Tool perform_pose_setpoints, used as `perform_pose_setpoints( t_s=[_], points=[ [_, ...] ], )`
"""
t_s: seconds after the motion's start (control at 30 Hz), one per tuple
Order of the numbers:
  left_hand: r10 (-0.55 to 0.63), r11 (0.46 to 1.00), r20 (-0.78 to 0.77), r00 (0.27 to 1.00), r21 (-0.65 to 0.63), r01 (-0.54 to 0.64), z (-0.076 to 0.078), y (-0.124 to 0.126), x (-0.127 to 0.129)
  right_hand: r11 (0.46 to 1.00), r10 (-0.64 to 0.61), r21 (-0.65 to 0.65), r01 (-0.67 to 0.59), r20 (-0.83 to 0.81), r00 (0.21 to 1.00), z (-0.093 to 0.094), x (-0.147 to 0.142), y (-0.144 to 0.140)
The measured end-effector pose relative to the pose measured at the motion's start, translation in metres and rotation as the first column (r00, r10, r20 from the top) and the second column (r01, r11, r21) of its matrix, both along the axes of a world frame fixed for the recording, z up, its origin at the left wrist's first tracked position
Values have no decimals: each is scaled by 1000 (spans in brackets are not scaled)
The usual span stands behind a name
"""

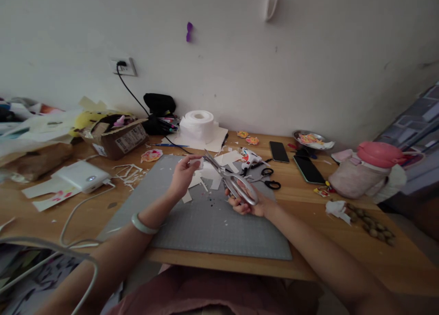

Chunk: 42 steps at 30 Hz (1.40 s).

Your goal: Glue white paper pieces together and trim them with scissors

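My right hand grips a pair of large silver scissors above the grey cutting mat; the blades point up and left. My left hand pinches a small white paper piece right at the blade tips. Whether the blades touch the paper I cannot tell. White paper offcuts lie on the mat under both hands. A pale bangle sits on my left wrist.
On the wooden desk: black small scissors, a glue gun, two phones, a toilet paper roll, a cardboard box, a white power bank with cable, a pink-lidded bottle, nuts, a metal dish.
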<state>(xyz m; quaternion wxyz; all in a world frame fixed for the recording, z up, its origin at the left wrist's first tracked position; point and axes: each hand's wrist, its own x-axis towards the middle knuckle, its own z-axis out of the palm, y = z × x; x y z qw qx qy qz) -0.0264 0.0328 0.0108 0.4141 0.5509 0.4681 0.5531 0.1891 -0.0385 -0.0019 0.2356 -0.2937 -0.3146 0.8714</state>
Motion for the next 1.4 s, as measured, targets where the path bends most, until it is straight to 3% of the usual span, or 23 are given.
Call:
perform_pose_setpoints(
  t_s=[0.47, 0.77, 1.2, 1.4],
  points=[
    [-21, 1000, 53, 998, -22, 22, -2, 3, 0, 997, 49, 59, -47, -22, 999, -5, 1, 1],
    [32, 997, 111, 993, -71, -25, 1, 2, 2, 995, 48, 88, -47, -11, 999, -4, -1, -1],
    [48, 997, 296, 954, 37, -62, -6, 8, 1, 984, 75, 164, -71, -17, 997, -2, -1, -3],
    [76, 997, 340, 937, 5, -83, -6, 8, 2, 981, 95, 173, -92, -10, 995, -6, 0, -2]
  ],
)
